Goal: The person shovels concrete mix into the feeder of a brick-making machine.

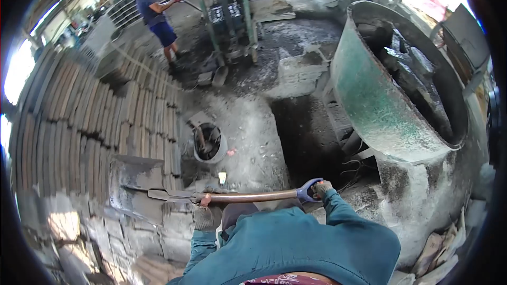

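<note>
Across the front of my body lies a shovel [248, 197], its wooden shaft nearly level. Its wide metal blade [138, 187] points left, beside the stacked boards. My left hand [207, 215], in a worn glove with bare fingertips, is closed on the shaft close to the blade's socket. My right hand [320, 190], also gloved, grips the blue D-shaped handle at the other end. Whether the blade carries any material is hard to make out.
A big green mixer drum [364, 89] stands at right. Past the shovel is a dark pit [303, 137]. Left are tall stacks of boards [74, 105]. A bucket [222, 150] with dark objects sits mid-floor. Another person [156, 13] works at a press-like machine [227, 16].
</note>
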Motion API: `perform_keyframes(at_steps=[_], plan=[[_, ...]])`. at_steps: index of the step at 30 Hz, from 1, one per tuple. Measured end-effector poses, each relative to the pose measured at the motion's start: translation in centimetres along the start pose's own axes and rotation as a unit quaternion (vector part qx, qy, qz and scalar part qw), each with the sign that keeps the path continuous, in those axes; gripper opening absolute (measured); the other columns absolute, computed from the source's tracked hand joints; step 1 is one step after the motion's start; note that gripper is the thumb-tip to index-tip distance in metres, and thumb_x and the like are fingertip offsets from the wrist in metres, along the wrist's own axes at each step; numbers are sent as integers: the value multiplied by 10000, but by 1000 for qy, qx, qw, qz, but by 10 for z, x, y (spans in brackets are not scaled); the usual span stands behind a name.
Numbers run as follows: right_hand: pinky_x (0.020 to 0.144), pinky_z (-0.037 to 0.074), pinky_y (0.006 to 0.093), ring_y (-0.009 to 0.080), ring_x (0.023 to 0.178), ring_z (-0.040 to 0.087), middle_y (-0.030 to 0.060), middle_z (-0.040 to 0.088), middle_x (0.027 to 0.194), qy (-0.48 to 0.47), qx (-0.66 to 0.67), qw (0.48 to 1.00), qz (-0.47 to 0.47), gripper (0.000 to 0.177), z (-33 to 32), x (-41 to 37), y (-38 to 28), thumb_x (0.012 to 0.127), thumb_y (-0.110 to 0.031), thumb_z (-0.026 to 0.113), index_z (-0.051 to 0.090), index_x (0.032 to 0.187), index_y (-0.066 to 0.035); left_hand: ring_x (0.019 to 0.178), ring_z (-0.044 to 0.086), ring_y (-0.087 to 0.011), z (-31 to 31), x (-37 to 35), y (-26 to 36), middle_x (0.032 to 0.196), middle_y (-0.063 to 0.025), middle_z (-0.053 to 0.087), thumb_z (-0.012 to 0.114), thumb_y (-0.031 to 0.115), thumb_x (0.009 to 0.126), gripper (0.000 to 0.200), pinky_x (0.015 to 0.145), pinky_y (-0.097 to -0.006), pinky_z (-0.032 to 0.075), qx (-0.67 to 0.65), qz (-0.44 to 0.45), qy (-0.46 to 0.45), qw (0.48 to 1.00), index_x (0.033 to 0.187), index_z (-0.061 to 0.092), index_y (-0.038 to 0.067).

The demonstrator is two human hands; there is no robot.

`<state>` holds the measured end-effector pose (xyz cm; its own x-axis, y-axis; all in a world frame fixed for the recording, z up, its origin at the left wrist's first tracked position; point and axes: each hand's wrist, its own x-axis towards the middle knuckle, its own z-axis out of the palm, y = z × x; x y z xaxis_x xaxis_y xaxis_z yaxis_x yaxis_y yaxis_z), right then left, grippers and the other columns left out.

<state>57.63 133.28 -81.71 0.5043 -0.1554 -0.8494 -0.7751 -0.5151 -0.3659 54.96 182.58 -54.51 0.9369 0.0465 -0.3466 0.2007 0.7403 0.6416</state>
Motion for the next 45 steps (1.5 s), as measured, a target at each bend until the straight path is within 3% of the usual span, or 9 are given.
perform_keyframes(at_steps=[10, 12, 17, 28, 32, 34, 37, 41, 45], plan=[[475, 530, 431, 218, 521, 623, 83, 667, 737, 267, 441, 848, 125, 52, -15, -8, -60, 910, -142, 656, 678, 876, -109, 1196, 587, -336, 26, 305, 22, 1235, -146, 620, 667, 201, 932, 348, 1048, -542, 468, -24, -318, -204, 926, 1248, 571, 90], [459, 520, 419, 211, 509, 626, 87, 657, 707, 315, 459, 815, 161, 64, -6, -27, -108, 910, -126, 637, 678, 871, -96, 1254, 535, -329, 24, 370, 26, 1260, -151, 603, 643, 368, 938, 458, 1111, -560, 383, 60, -353, -219, 908, 1248, 587, 36], [424, 518, 410, 252, 496, 624, 122, 649, 689, 290, 582, 756, 74, 138, 41, -3, -148, 865, -29, 524, 661, 844, -29, 1205, 601, -336, 74, 497, 60, 1224, -163, 639, 657, 360, 941, 418, 1057, -556, 454, 108, -393, -235, 882, 1194, 607, 32], [433, 544, 430, 283, 532, 646, 183, 661, 704, 373, 663, 594, 260, 146, 61, 109, -261, 865, -81, 576, 680, 891, 17, 1097, 619, -344, 165, 769, -75, 1157, -145, 631, 693, 314, 911, 363, 971, -609, 488, 192, -543, -134, 806, 1179, 552, 115], [479, 512, 460, 282, 607, 673, 163, 710, 825, 468, 472, 721, 194, 249, 143, 215, -157, 867, -281, 657, 707, 858, -37, 957, 675, -336, 228, 860, -103, 1040, -108, 673, 699, 338, 904, 395, 947, -618, 496, 265, -558, -124, 777, 1186, 548, 104], [524, 522, 456, 288, 630, 672, 165, 720, 869, 400, 627, 598, 298, 253, 95, 190, -246, 853, -282, 668, 715, 871, -34, 866, 669, -331, 262, 893, -112, 945, -103, 656, 694, 297, 916, 321, 840, -588, 558, 224, -554, -141, 789, 1133, 542, 115], [640, 552, 437, 294, 647, 652, 144, 715, 869, 379, 782, 445, 217, 229, 49, 186, -333, 815, -243, 688, 704, 883, -25, 776, 619, -314, 324, 929, -128, 896, -99, 622, 701, 261, 917, 278, 756, -576, 572, 186, -528, -124, 820, 1088, 524, 133], [691, 569, 438, 288, 637, 638, 84, 616, 742, 419, 831, 365, 35, 123, -40, 168, -473, 801, -147, 686, 638, 869, -56, 832, 604, -325, 406, 983, -156, 955, -127, 583, 687, 299, 913, 335, 782, -558, 560, 186, -522, -160, 817, 1131, 505, 122], [676, 558, 416, 248, 624, 608, 58, 585, 728, 422, 792, 399, -190, 186, -132, 163, -591, 783, -140, 743, 583, 859, -83, 912, 587, -330, 504, 1045, -172, 1050, -139, 550, 581, 390, 963, 385, 849, -570, 539, 146, -500, -241, 819, 1206, 452, 119]])
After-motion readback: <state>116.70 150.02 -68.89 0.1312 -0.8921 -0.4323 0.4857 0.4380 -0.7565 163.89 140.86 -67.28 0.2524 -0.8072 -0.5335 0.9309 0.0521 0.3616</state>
